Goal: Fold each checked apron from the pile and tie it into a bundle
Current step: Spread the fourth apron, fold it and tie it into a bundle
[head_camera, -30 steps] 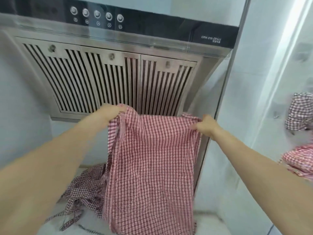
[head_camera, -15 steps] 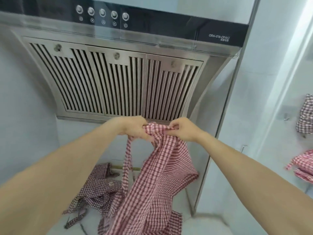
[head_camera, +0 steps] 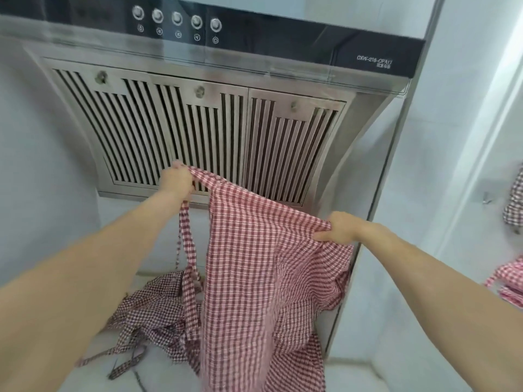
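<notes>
Both hands pinch a red apron (head_camera: 254, 267) below the hood (head_camera: 203, 128): left hand (head_camera: 178, 181) high, right hand (head_camera: 341, 227) lower; darker aprons (head_camera: 150, 309) lie beneath.

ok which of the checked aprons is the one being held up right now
The lighter red-and-white apron, stretched between the left hand and right hand. The darker checked apron lies crumpled on the counter, untouched.

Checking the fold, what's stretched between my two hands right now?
In the head view, the top edge of the red apron runs taut from the left hand down to the right hand; nothing else lies between.
</notes>
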Demonstrator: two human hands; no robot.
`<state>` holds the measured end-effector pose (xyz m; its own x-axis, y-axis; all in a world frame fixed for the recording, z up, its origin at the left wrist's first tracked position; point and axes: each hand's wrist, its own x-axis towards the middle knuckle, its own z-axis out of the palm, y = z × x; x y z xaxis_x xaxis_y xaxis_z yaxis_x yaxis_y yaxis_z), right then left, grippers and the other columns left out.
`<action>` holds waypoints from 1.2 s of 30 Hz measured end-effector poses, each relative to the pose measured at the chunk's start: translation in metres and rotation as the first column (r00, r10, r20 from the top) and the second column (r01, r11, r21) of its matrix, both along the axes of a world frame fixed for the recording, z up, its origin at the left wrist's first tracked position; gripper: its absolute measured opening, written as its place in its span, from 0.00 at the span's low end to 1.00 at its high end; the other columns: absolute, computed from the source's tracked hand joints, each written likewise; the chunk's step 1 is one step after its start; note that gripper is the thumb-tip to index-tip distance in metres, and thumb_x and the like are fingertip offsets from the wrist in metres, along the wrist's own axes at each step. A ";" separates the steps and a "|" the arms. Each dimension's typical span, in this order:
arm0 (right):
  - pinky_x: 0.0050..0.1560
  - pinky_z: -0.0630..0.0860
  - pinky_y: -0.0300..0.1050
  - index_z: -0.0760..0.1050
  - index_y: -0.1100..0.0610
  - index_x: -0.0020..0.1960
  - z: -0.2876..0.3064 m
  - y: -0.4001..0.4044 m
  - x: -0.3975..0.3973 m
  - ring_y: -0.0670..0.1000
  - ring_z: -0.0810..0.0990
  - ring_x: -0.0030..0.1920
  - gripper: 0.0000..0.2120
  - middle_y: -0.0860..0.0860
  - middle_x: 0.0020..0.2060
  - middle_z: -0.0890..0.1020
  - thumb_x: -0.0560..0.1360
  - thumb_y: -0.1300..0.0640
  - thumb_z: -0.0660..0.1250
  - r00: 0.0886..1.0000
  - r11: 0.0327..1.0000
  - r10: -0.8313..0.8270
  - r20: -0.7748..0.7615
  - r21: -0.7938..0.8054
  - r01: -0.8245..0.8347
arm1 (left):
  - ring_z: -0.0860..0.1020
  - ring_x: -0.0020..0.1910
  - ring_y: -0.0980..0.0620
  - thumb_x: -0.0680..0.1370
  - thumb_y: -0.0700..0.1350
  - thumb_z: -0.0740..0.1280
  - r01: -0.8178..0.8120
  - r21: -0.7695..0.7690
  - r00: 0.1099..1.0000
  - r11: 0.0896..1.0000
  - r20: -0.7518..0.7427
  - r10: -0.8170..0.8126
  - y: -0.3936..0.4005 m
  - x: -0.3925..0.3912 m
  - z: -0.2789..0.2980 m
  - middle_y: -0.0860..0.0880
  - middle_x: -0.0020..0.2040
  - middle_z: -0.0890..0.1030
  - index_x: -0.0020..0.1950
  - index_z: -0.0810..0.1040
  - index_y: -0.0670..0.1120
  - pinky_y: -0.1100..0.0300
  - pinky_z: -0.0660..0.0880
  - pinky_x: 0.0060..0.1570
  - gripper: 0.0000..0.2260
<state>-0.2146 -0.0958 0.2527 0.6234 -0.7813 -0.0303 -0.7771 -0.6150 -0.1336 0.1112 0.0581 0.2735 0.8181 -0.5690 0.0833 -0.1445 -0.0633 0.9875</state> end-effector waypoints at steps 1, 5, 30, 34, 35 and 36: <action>0.34 0.69 0.45 0.74 0.58 0.35 -0.001 -0.003 -0.001 0.53 0.76 0.34 0.24 0.52 0.32 0.77 0.76 0.38 0.67 1.000 1.000 -0.020 -0.011 -0.019 0.020 | 0.73 0.27 0.46 0.85 0.49 0.50 0.045 -0.029 0.993 0.999 -0.105 -0.048 0.004 -0.004 0.001 0.42 0.34 0.76 0.56 0.76 0.36 0.59 0.72 0.27 0.20; 0.29 0.61 0.45 0.63 0.57 0.28 0.009 -0.006 -0.010 0.51 0.68 0.27 0.30 0.51 0.25 0.68 0.71 0.37 0.72 0.986 0.972 -0.102 0.132 -0.199 0.127 | 0.83 0.48 0.39 0.81 0.65 0.41 0.298 -0.140 0.815 0.944 -0.477 -0.328 0.018 -0.003 0.000 0.37 0.47 0.85 0.53 0.80 0.37 0.48 0.80 0.41 0.38; 0.28 0.63 0.44 0.68 0.61 0.32 0.028 0.004 -0.001 0.53 0.71 0.29 0.17 0.55 0.28 0.72 0.70 0.56 0.74 0.860 0.959 -0.050 0.508 -0.217 0.184 | 0.68 0.31 0.52 0.79 0.45 0.69 0.149 0.459 0.845 0.876 0.401 -0.353 0.029 0.016 -0.052 0.48 0.34 0.75 0.38 0.72 0.42 0.64 0.68 0.32 0.12; 0.35 0.70 0.47 0.74 0.59 0.36 0.047 0.002 -0.024 0.52 0.75 0.34 0.21 0.52 0.32 0.78 0.63 0.47 0.82 0.988 0.988 -0.037 0.148 -0.146 0.059 | 0.78 0.45 0.43 0.81 0.46 0.66 -0.154 0.199 0.900 0.968 0.432 0.055 0.032 0.059 -0.054 0.41 0.44 0.78 0.49 0.80 0.37 0.52 0.74 0.47 0.11; 0.33 0.69 0.44 0.72 0.56 0.34 0.049 0.001 -0.032 0.50 0.74 0.34 0.21 0.49 0.31 0.77 0.62 0.46 0.83 0.997 0.986 -0.070 0.023 -0.147 0.073 | 0.80 0.47 0.41 0.81 0.46 0.66 -0.229 0.132 0.905 0.964 0.394 0.161 0.036 0.070 -0.052 0.40 0.43 0.77 0.49 0.79 0.36 0.51 0.74 0.47 0.13; 0.32 0.66 0.40 0.70 0.53 0.33 0.049 0.001 -0.040 0.48 0.72 0.33 0.22 0.48 0.31 0.76 0.63 0.46 0.82 0.990 0.981 -0.121 -0.067 -0.162 0.109 | 0.81 0.45 0.40 0.81 0.47 0.66 -0.281 0.075 0.910 0.957 0.338 0.241 0.042 0.076 -0.047 0.39 0.41 0.77 0.49 0.79 0.33 0.52 0.74 0.43 0.15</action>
<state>-0.2544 -0.0950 0.3017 0.5296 -0.8465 0.0548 -0.8482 -0.5293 0.0199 0.1874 0.0997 0.2262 0.8788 -0.3612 0.3119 -0.4151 -0.2559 0.8731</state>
